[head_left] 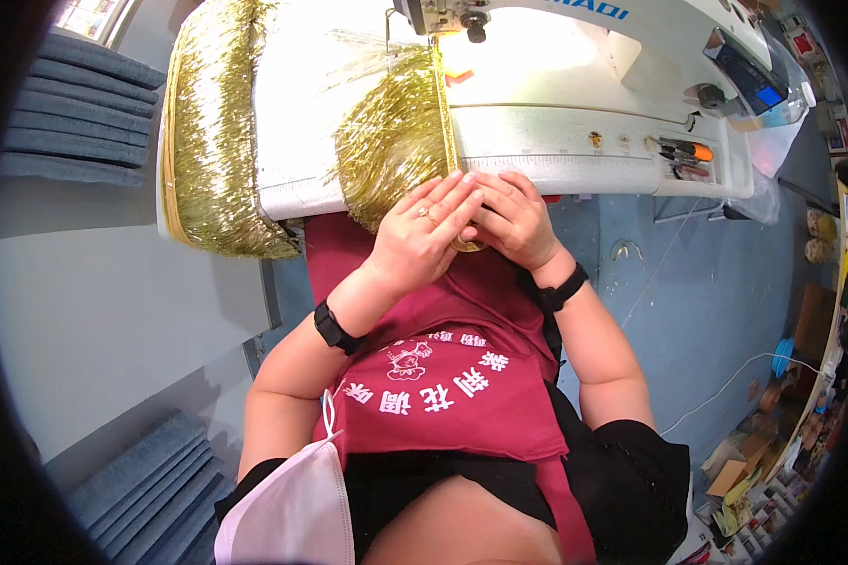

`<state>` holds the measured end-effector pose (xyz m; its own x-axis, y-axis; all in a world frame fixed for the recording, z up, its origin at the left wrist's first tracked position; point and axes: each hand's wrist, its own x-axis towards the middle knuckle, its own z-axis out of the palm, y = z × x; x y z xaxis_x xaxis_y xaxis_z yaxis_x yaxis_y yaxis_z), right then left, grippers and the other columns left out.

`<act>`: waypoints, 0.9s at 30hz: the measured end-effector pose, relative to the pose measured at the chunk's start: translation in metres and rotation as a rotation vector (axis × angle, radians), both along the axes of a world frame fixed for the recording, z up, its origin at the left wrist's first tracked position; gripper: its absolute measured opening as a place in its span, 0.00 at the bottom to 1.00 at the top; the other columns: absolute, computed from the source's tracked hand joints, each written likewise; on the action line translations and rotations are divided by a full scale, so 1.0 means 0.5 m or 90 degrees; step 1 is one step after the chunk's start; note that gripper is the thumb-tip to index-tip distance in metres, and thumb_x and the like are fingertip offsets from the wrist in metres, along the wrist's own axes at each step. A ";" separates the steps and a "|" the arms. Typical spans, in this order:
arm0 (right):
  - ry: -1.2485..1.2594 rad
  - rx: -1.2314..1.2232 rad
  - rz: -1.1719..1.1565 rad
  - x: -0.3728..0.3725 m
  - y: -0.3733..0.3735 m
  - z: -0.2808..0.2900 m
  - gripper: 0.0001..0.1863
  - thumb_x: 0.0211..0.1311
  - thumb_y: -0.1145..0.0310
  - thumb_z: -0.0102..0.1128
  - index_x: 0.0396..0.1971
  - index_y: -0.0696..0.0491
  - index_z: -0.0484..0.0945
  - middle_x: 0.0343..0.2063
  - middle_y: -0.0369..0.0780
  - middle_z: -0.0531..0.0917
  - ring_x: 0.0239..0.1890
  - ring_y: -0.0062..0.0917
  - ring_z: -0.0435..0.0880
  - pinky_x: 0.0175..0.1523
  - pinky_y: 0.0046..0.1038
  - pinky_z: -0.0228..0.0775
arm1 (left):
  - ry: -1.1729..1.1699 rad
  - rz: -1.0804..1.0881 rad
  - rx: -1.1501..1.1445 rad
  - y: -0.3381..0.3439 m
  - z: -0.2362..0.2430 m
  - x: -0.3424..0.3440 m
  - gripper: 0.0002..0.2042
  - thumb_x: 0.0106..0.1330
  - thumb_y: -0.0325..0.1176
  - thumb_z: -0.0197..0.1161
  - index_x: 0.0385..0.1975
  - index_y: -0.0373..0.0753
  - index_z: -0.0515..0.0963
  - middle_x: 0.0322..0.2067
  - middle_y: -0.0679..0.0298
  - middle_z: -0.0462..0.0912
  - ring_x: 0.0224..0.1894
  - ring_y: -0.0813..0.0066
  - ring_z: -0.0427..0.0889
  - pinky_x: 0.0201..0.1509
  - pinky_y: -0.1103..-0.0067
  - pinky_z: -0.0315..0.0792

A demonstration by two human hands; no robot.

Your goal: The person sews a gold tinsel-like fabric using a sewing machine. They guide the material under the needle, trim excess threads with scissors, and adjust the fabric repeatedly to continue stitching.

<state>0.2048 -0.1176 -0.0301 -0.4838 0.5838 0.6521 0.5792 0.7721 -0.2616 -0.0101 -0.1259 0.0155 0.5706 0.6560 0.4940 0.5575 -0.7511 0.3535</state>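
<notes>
A gold tinsel fringe (391,132) lies on the sewing machine bed, its narrow gold band (443,104) running from under the machine head (452,19) toward me. At the table's front edge my left hand (422,226) is closed on the end of this band, its fingers pressed together. Opposite it, my right hand (518,221) is closed at the same spot, and the fingertips of both hands meet. A bit of the gold band shows just below the fingers. Most of what lies between the hands is hidden.
A thick bundle of gold fringe (212,132) hangs over the table's left end. Screwdriver-like tools with an orange handle (697,151) lie in a tray at right, near a control box (744,71). Stacked grey-blue panels (80,113) stand at left. A white cable (716,400) trails over the blue floor.
</notes>
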 end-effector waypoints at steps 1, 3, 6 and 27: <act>-0.004 0.005 0.008 0.001 -0.003 0.002 0.18 0.60 0.60 0.69 0.50 0.45 0.84 0.53 0.36 0.85 0.61 0.27 0.82 0.67 0.39 0.67 | -0.001 0.005 -0.001 -0.006 -0.004 0.003 0.20 0.71 0.34 0.63 0.61 0.37 0.79 0.63 0.55 0.80 0.66 0.59 0.79 0.70 0.64 0.71; -0.020 0.009 0.026 0.003 -0.007 0.006 0.14 0.63 0.61 0.66 0.47 0.48 0.84 0.52 0.38 0.86 0.59 0.27 0.83 0.65 0.38 0.69 | 0.002 0.015 0.007 -0.017 -0.008 0.009 0.21 0.71 0.37 0.64 0.62 0.38 0.79 0.64 0.55 0.79 0.66 0.60 0.79 0.70 0.65 0.72; -0.036 0.040 0.026 0.001 -0.011 0.006 0.14 0.62 0.61 0.66 0.45 0.50 0.85 0.51 0.39 0.86 0.59 0.29 0.83 0.64 0.38 0.70 | -0.031 -0.012 0.009 -0.031 -0.012 0.013 0.22 0.72 0.39 0.63 0.62 0.38 0.78 0.64 0.55 0.79 0.66 0.60 0.79 0.69 0.65 0.72; 0.017 0.036 0.057 -0.009 -0.008 0.000 0.15 0.60 0.64 0.64 0.42 0.58 0.84 0.48 0.42 0.87 0.56 0.33 0.86 0.60 0.37 0.75 | -0.021 -0.020 0.024 -0.047 -0.031 0.004 0.26 0.70 0.48 0.62 0.62 0.38 0.78 0.65 0.52 0.78 0.63 0.58 0.81 0.67 0.64 0.74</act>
<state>0.2002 -0.1215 -0.0300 -0.5145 0.5009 0.6959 0.5005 0.8345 -0.2306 -0.0080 -0.1492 0.0002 0.5736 0.6189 0.5366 0.5226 -0.7809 0.3421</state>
